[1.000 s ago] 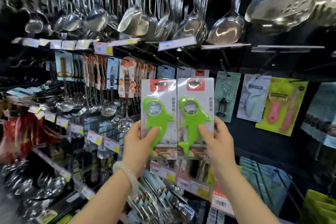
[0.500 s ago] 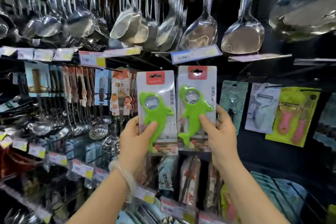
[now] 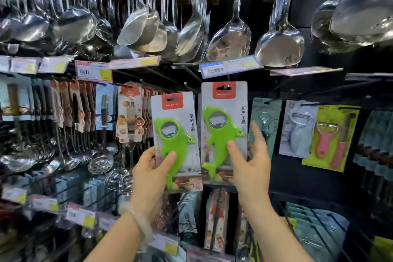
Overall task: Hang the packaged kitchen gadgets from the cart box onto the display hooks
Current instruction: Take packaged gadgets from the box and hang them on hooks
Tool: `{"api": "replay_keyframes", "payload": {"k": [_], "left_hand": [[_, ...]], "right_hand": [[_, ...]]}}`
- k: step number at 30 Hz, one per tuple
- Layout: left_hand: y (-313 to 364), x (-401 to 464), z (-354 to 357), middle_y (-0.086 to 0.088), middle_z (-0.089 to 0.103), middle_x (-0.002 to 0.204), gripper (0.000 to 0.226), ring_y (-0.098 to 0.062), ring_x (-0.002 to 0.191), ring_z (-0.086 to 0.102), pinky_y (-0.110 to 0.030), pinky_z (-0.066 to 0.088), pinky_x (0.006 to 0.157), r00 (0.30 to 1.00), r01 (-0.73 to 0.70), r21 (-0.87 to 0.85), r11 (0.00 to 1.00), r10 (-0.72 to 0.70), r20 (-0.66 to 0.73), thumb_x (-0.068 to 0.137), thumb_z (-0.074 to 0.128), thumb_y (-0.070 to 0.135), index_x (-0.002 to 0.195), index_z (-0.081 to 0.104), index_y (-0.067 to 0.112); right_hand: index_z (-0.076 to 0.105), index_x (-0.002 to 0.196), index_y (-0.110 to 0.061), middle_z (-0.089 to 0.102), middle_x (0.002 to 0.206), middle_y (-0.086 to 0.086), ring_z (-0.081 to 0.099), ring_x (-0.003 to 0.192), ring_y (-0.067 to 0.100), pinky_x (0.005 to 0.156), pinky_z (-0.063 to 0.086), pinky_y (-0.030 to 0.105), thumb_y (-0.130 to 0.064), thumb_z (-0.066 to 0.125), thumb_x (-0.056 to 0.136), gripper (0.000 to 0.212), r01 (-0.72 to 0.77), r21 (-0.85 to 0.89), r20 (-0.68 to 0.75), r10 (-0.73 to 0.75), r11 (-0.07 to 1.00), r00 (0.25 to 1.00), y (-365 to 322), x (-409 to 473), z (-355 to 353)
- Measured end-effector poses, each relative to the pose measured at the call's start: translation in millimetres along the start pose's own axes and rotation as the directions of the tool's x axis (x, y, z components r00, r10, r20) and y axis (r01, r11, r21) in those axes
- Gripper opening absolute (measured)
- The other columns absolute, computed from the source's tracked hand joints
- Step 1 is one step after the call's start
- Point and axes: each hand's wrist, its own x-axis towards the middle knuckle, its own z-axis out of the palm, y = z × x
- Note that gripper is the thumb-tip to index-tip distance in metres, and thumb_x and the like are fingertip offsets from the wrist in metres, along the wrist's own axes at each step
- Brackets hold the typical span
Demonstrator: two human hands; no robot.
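Steel ladles (image 3: 230, 38) hang low overhead, their price tag (image 3: 230, 67) jutting just above the raised opener card (image 3: 224, 132). Packed peeler cards (image 3: 129, 112) crowd the left, a corkscrew card (image 3: 265, 119) the right; dark open backing lies lower right.

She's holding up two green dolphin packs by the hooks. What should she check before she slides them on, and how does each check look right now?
1. Left hand grips the left dolphin pack firmly: ok, thumb across the front, fingers behind.
2. Right hand grips the right dolphin pack: ok, thumb on the front, fingers behind the edge.
3. Hang holes in the red tabs are open and facing up: ok on both packs.
4. Right pack's hole is lined up with a hook tip: cannot tell; black hooks stick out just above it, but the match is unclear.
5. Left pack is level with a hook: not ok, it sits lower than the right pack.
6. Target hook has free room: cannot tell.
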Motion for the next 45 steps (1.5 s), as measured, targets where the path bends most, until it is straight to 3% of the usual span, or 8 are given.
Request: {"api": "replay_keyframes", "payload": {"k": [9, 12, 15, 21, 26, 32, 43, 45], "left_hand": [[-1, 7, -3, -0.024, 0.061, 0.107, 0.018, -0.03, 0.079, 0.058, -0.03, 0.053, 0.042, 1.0, 0.009, -0.003, 1.0, -0.009, 0.028, 0.086, 0.064, 0.01, 0.104, 0.062, 0.016], [-1, 8, -3, -0.02, 0.061, 0.103, 0.018, -0.03, 0.078, 0.058, -0.03, 0.052, 0.041, 0.999, 0.007, -0.014, 1.0, -0.006, 0.038, 0.087, 0.063, 0.009, 0.103, 0.063, 0.017], [-1, 9, -4, -0.019, 0.066, 0.101, 0.02, -0.029, 0.08, 0.064, -0.035, 0.054, 0.049, 1.0, -0.003, -0.018, 1.0, 0.004, 0.031, 0.086, 0.064, 0.009, 0.106, 0.063, 0.015], [2, 5, -3, -0.011, 0.072, 0.092, 0.02, -0.026, 0.074, 0.068, -0.032, 0.054, 0.043, 0.998, -0.007, -0.036, 0.999, 0.01, 0.062, 0.085, 0.063, 0.008, 0.104, 0.065, 0.016], [4, 4, -2, -0.008, 0.073, 0.093, 0.023, -0.028, 0.078, 0.069, -0.032, 0.054, 0.042, 0.998, -0.01, -0.03, 0.999, 0.012, 0.054, 0.086, 0.062, 0.008, 0.107, 0.064, 0.017], [3, 5, -4, -0.005, 0.073, 0.09, 0.024, -0.022, 0.076, 0.069, -0.032, 0.055, 0.044, 0.999, -0.033, 0.001, 0.999, 0.033, 0.025, 0.085, 0.063, 0.008, 0.108, 0.063, 0.016], [-1, 8, -6, 0.005, 0.074, 0.081, 0.018, -0.012, 0.069, 0.069, -0.031, 0.055, 0.048, 0.997, -0.069, 0.019, 0.997, 0.069, 0.02, 0.086, 0.061, 0.005, 0.101, 0.062, 0.016], [-1, 9, -6, 0.005, 0.075, 0.085, 0.019, -0.013, 0.073, 0.068, -0.034, 0.055, 0.056, 0.997, -0.074, 0.017, 0.997, 0.073, 0.021, 0.086, 0.062, 0.005, 0.102, 0.062, 0.016]], "right_hand": [[0.034, 0.141, -0.036, 0.033, 0.13, -0.034, 0.042, 0.114, -0.02, 0.082, 0.037, -0.005, -0.016, 0.056, 0.093, 0.057, -0.02, -0.069, -0.012, 0.02, 0.997, 1.0, -6, -2, 1], [0.031, 0.142, -0.037, 0.032, 0.141, -0.028, 0.031, 0.071, -0.012, 0.089, 0.048, 0.02, -0.019, 0.056, 0.093, 0.057, 0.001, -0.1, -0.013, -0.002, 0.995, 1.0, -6, -2, 4], [0.031, 0.144, -0.032, 0.033, 0.136, -0.029, 0.039, 0.12, -0.008, 0.102, 0.03, 0.014, -0.02, 0.056, 0.093, 0.058, 0.028, -0.148, -0.002, -0.029, 0.989, 1.0, -8, -3, 5], [0.036, 0.141, -0.028, 0.04, 0.14, -0.02, 0.037, 0.124, -0.01, 0.088, 0.029, -0.003, -0.02, 0.056, 0.093, 0.053, 0.057, -0.166, -0.007, -0.059, 0.984, 0.998, -13, 0, 3], [0.039, 0.138, -0.028, 0.048, 0.124, -0.027, 0.046, 0.084, -0.03, 0.075, 0.037, 0.003, -0.021, 0.055, 0.094, 0.047, 0.059, -0.156, -0.013, -0.061, 0.986, 0.998, -13, 0, 3], [0.044, 0.134, -0.026, 0.055, 0.07, -0.019, 0.045, 0.047, -0.004, 0.053, 0.039, 0.007, -0.022, 0.054, 0.094, 0.041, 0.064, -0.129, -0.064, -0.072, 0.99, 0.995, -8, 1, 3], [0.036, 0.141, -0.037, 0.026, 0.068, -0.015, 0.028, 0.049, -0.002, 0.052, 0.035, 0.017, -0.029, 0.048, 0.096, 0.047, 0.014, -0.222, -0.008, -0.017, 0.975, 1.0, 5, 13, -4], [0.034, 0.144, -0.033, 0.019, 0.083, -0.014, 0.017, 0.079, -0.01, 0.054, 0.04, 0.021, -0.026, 0.046, 0.098, 0.048, 0.014, -0.283, 0.003, -0.013, 0.959, 1.0, 8, 21, -4]]}}
